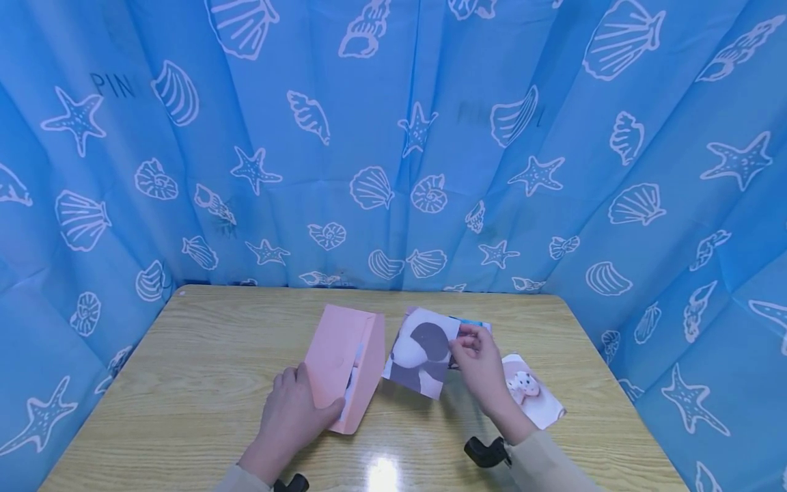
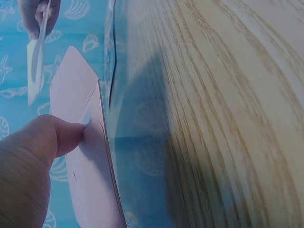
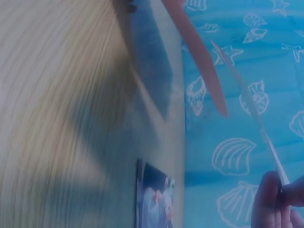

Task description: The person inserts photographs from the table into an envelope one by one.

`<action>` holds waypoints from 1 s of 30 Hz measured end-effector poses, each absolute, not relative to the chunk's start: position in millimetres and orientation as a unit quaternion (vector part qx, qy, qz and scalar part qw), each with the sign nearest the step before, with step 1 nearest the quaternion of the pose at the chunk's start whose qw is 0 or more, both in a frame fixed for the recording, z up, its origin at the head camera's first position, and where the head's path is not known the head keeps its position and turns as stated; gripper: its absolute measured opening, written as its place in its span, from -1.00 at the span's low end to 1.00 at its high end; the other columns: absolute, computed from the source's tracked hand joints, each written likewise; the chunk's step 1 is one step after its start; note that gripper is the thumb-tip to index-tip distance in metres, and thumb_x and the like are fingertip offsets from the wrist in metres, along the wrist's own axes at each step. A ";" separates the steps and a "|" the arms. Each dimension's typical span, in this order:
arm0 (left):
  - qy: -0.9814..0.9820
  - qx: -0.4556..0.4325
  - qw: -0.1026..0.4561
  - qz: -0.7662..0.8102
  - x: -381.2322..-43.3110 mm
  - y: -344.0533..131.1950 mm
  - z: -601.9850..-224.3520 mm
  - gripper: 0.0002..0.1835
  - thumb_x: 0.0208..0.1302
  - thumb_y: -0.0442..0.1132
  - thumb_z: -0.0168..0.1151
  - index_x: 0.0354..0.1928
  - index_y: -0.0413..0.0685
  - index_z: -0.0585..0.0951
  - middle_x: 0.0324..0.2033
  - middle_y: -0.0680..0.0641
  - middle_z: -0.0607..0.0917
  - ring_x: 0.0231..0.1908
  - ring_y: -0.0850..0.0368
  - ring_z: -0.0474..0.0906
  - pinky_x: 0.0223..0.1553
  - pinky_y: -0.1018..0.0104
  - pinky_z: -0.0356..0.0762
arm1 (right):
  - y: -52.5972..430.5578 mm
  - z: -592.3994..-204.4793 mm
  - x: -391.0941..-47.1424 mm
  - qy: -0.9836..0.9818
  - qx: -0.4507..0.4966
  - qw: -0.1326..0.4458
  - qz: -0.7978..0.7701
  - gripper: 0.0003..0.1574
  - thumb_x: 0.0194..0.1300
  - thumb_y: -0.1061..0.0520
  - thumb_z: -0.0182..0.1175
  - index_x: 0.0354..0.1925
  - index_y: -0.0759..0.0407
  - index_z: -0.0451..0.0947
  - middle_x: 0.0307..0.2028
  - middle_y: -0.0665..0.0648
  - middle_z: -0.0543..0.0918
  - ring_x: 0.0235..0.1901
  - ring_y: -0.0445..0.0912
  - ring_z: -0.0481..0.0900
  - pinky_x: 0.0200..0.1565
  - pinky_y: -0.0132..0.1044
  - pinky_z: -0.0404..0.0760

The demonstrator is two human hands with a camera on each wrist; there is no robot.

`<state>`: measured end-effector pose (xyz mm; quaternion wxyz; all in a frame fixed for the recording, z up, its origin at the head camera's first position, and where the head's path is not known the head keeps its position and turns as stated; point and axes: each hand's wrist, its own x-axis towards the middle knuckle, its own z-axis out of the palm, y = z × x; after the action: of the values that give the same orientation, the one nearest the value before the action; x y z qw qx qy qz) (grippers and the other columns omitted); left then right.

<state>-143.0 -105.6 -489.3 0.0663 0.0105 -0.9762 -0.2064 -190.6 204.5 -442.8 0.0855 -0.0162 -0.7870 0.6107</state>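
Backdrop: a blue curtain (image 1: 381, 253) printed with white shells and starfish, hung behind and along both sides of the desk.
Desk: pale wood-grained desk (image 1: 227, 328), with a bright glare spot (image 1: 382, 473) near its front edge.
Pink envelope: at the middle of the desk, tilted, its long slit facing right; something pale shows inside, too little of it to identify.
Left hand (image 1: 294, 410): holding the pink envelope (image 1: 337, 355) by its lower left part, thumb at the slit.
Right hand (image 1: 481, 372): pinching a picture card (image 1: 424, 352) by its right edge, thumb against fingers.
Held card: raised above the desk, just right of the envelope, showing white and dark grey shapes.
Blue-edged card (image 1: 483, 324): partly hidden behind the right hand.
Spotted-figure card (image 1: 537, 400): lying on the desk to the right of the right hand, a white spotted figure on it.
Sleeves: light-coloured sleeves (image 1: 547, 465) on both arms.
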 end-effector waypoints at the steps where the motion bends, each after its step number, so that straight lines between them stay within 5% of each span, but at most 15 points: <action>1: -0.976 0.010 0.068 -0.205 -142.8 -105.1 -488.9 0.09 -0.09 0.36 0.33 0.17 -0.53 0.35 -0.08 -0.37 0.49 -0.10 -0.19 0.41 -0.21 -0.06 0.53 | 202.5 -442.1 -190.5 -0.786 -0.015 0.083 0.613 -0.52 0.35 0.23 0.18 0.18 0.31 0.32 -0.17 0.29 0.56 -0.30 -0.04 0.63 -0.24 -0.22 0.65; 5: -0.978 0.007 0.069 -0.199 -142.2 -103.2 -487.7 0.11 -0.09 0.35 0.33 0.19 -0.55 0.33 -0.07 -0.39 0.48 -0.08 -0.21 0.41 -0.19 -0.07 0.53 | 193.0 -440.6 -190.5 -0.788 -0.017 0.080 0.611 -0.51 0.34 0.21 0.20 0.17 0.31 0.32 -0.22 0.24 0.58 -0.31 -0.08 0.61 -0.34 -0.37 0.57; 15: -0.979 0.005 0.069 -0.192 -141.4 -99.4 -489.4 0.15 -0.09 0.35 0.33 0.23 -0.57 0.30 -0.03 -0.42 0.47 -0.02 -0.24 0.40 -0.11 -0.08 0.51 | 171.5 -450.9 -192.9 -0.782 -0.004 0.080 0.618 -0.56 0.29 0.28 0.21 0.11 0.29 0.36 -0.35 0.21 0.57 -0.43 -0.04 0.62 -0.37 -0.24 0.62; 30: -0.976 -0.004 0.080 -0.203 -140.5 -98.2 -491.6 0.11 -0.06 0.34 0.33 0.21 -0.57 0.31 -0.06 -0.41 0.48 -0.05 -0.23 0.40 -0.13 -0.09 0.51 | 142.3 -435.3 -181.5 -0.787 0.008 0.043 0.615 -0.52 0.23 0.41 0.12 0.12 0.40 0.31 -0.40 0.26 0.52 -0.42 0.27 0.59 -0.41 -0.16 0.64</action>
<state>-140.5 -98.2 -491.6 0.0800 -0.0045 -0.9760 -0.2027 -181.5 142.3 -435.3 0.0433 0.0081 -0.7870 0.6154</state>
